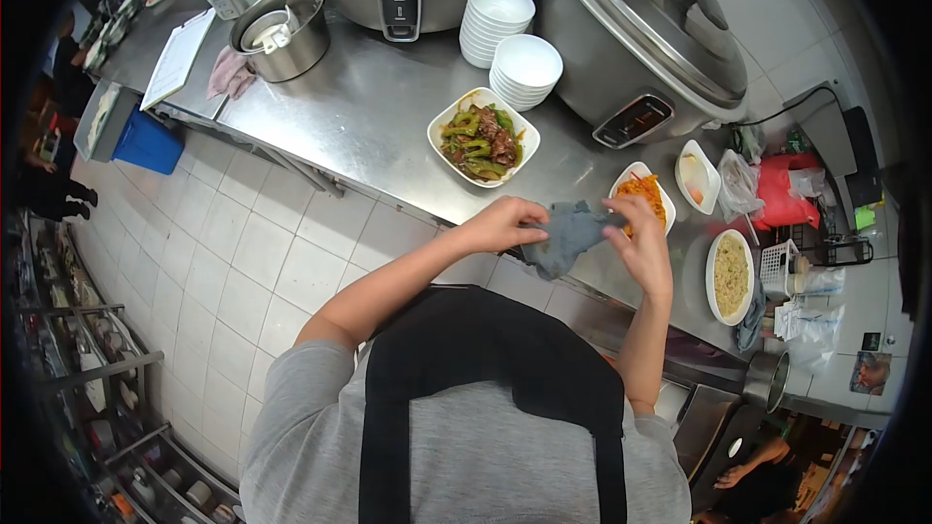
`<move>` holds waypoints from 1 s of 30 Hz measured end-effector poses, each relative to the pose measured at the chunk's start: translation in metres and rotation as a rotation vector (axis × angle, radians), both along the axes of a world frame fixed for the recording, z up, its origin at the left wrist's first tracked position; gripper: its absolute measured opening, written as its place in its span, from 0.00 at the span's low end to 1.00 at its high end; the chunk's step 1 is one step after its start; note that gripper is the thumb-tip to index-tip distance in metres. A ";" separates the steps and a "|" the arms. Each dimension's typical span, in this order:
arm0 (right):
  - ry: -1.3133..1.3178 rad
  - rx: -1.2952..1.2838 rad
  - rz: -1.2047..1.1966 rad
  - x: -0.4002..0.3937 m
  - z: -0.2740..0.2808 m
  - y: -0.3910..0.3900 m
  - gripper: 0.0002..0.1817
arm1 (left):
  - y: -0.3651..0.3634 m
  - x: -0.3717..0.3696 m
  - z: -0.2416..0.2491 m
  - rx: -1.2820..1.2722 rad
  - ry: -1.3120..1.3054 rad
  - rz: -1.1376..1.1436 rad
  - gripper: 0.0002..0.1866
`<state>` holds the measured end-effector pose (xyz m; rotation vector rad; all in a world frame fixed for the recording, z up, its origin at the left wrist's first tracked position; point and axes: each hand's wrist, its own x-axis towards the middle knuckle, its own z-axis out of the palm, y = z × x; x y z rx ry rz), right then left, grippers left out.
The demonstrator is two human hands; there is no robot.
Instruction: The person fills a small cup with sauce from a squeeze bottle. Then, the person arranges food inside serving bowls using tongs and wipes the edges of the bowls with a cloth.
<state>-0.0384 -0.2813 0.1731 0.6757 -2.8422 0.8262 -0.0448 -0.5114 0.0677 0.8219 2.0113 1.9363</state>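
Note:
A blue-grey cloth (pixel 566 239) is stretched between my two hands at the counter's front edge. My left hand (pixel 510 225) pinches its left side. At the cloth's right side, my right hand (pixel 639 238) has its fingers closed on the edge. Just behind my right hand sits a white dish of shredded orange food (pixel 641 200), partly covered by that hand. A square white bowl of green peppers and dark meat (pixel 482 142) stands beyond my left hand.
Stacked white bowls (pixel 498 19) stand before large rice cookers (pixel 660 29). To the right are an oval dish of fried rice (pixel 729 277) and a small white dish (pixel 696 180). A metal pot (pixel 291 49) is at the left. Another person's hand (pixel 733 475) shows at lower right.

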 end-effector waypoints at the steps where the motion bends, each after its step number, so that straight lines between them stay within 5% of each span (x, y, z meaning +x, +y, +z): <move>1: -0.004 0.000 0.001 0.000 -0.002 -0.009 0.18 | -0.001 0.000 0.012 0.000 -0.004 0.001 0.08; 4: -0.400 -0.364 0.245 0.001 -0.016 -0.040 0.18 | 0.003 -0.003 0.055 -0.432 0.207 -0.058 0.09; 7: -0.508 -0.133 0.066 -0.006 -0.009 -0.034 0.12 | -0.021 -0.017 0.059 -0.146 0.112 0.021 0.09; 9: -0.376 -0.294 0.034 -0.001 -0.012 -0.021 0.08 | -0.068 -0.034 0.053 -0.125 0.083 0.361 0.10; 12: -0.543 -0.585 -0.184 0.004 -0.010 -0.002 0.07 | -0.153 -0.068 -0.004 -0.446 0.157 0.871 0.11; 13: -0.458 -0.687 -0.172 0.004 -0.012 -0.001 0.06 | -0.156 -0.069 -0.006 -0.448 0.160 0.868 0.11; 15: -0.367 -0.791 -0.163 0.003 -0.013 -0.003 0.05 | -0.159 -0.074 -0.010 -0.156 -0.519 0.626 0.12; 22: -0.186 -1.348 -0.090 -0.026 0.008 -0.018 0.09 | -0.153 -0.101 -0.015 -0.334 -0.398 0.473 0.12; 25: -0.244 -1.211 -0.225 -0.047 0.001 -0.017 0.11 | -0.162 -0.124 -0.012 -0.445 -0.289 0.332 0.12; 28: -0.138 -0.690 -0.308 -0.067 -0.012 -0.040 0.08 | -0.155 -0.147 0.004 -0.620 -0.202 0.157 0.15; 30: 0.175 -0.308 -0.028 -0.087 -0.035 -0.048 0.15 | -0.142 -0.161 0.006 -0.693 -0.151 0.053 0.16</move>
